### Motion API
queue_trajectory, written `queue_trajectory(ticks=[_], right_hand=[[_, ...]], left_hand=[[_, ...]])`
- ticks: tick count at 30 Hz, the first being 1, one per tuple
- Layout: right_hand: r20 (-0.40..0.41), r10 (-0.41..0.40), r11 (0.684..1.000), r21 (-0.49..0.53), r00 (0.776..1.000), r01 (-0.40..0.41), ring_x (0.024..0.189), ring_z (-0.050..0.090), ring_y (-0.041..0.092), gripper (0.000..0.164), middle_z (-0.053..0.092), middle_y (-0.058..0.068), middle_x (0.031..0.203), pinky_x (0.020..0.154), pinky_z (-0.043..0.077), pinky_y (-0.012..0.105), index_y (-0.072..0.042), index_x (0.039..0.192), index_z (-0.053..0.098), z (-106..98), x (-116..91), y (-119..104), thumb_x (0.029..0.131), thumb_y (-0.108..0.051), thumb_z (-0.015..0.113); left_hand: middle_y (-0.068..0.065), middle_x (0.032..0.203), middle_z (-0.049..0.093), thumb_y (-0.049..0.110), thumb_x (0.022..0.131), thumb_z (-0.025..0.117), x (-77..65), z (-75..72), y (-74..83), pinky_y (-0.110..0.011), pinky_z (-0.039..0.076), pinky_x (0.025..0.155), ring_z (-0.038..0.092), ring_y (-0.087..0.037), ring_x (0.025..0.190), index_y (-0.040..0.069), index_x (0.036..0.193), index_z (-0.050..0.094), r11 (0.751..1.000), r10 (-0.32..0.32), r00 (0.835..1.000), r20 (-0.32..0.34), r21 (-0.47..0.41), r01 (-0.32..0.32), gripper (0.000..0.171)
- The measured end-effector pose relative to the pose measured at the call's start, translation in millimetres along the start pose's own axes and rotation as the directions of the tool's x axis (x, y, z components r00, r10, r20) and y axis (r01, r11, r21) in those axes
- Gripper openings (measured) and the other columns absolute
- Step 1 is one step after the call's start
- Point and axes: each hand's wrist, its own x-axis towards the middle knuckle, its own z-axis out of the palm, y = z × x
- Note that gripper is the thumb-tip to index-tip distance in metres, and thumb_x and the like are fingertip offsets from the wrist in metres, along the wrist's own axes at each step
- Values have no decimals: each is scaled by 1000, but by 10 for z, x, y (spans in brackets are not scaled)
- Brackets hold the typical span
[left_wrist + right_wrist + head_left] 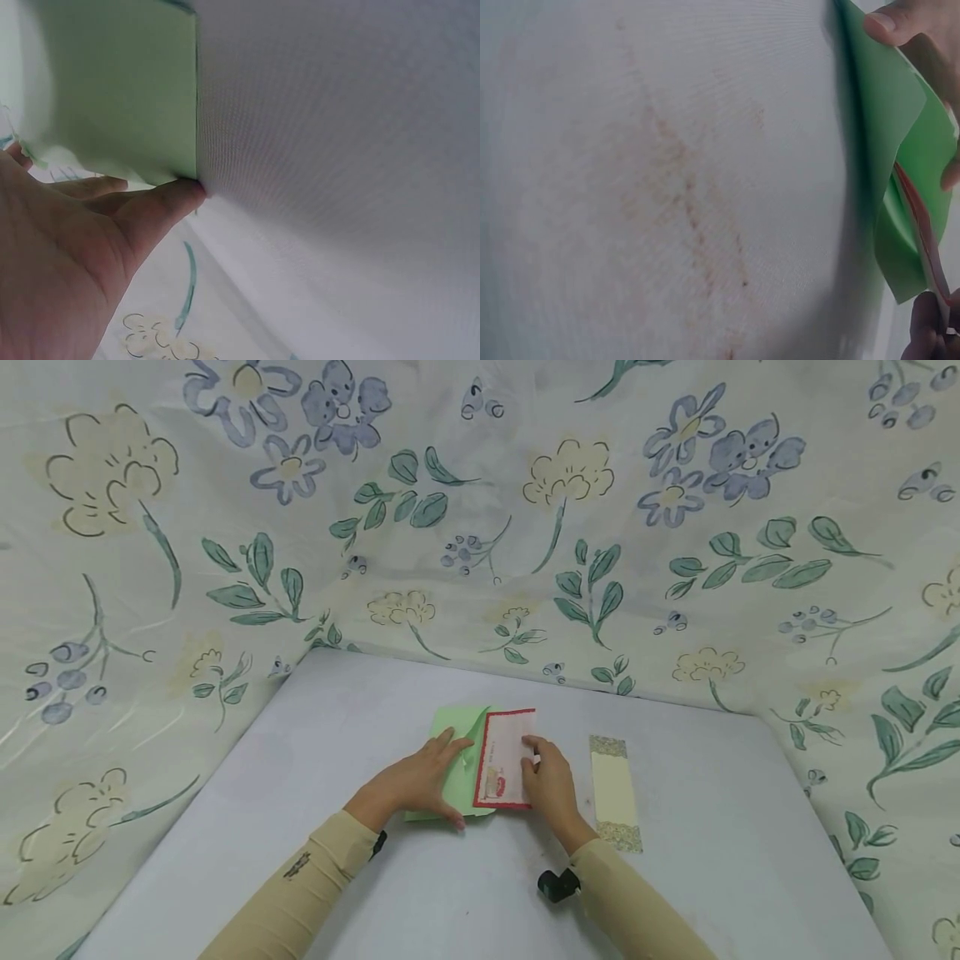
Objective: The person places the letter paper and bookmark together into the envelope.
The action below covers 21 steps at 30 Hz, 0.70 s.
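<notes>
A light green paper envelope (452,720) lies on the white table with its mouth spread open toward the right. Partly inside it is a pinkish-white card (512,752) with a red border, small writing and a little picture at its lower left. My left hand (420,779) rests over the envelope with fingers spread, the thumb at its lower edge and the fingertips by the flap. At the card's right edge my right hand (553,781) pinches it between thumb and fingers (925,319). In the right wrist view, the card's red edge (913,196) enters between the green layers.
To the right of my right hand lies a cream paper strip (615,789) with glittery gold ends. A black wrist device (558,885) sits under the right forearm. Flower-patterned cloth (480,510) rises behind the white table (720,827) and along its sides.
</notes>
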Motion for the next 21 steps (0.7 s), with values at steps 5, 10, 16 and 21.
queue_trajectory(ticks=[5,10,16,21], right_hand=[[13,6,1000,-4,1000,-6,82,56,14,34,65,11,119,71,49,29,-5,132,63,14,16,-18,99,-9,65],[25,6,1000,-8,1000,-6,82,56,14,34,65,11,118,70,48,29,-6,132,63,46,24,-10,99,-8,64],[25,-8,1000,6,1000,8,81,56,15,33,65,12,119,70,48,29,-5,131,63,87,24,-16,98,-7,64],[25,-33,999,28,999,32,82,56,15,33,65,13,119,70,49,30,-3,130,64,124,27,-45,97,-6,65]], left_hand=[[-24,166,16,63,57,93,3,-5,0,-59,43,106,30,-50,146,20,158,29,1000,-11,1000,2,-5,11,127],[-23,166,16,64,57,93,4,-10,16,-58,43,107,30,-48,147,20,158,29,1000,-14,1000,6,1,14,127],[-24,166,16,64,57,93,9,-3,11,-58,41,109,29,-49,147,20,158,29,1000,-11,1000,9,1,11,128],[-25,166,16,64,57,93,12,-1,-1,-60,41,108,29,-52,146,20,158,29,1000,9,1000,8,1,-9,127]])
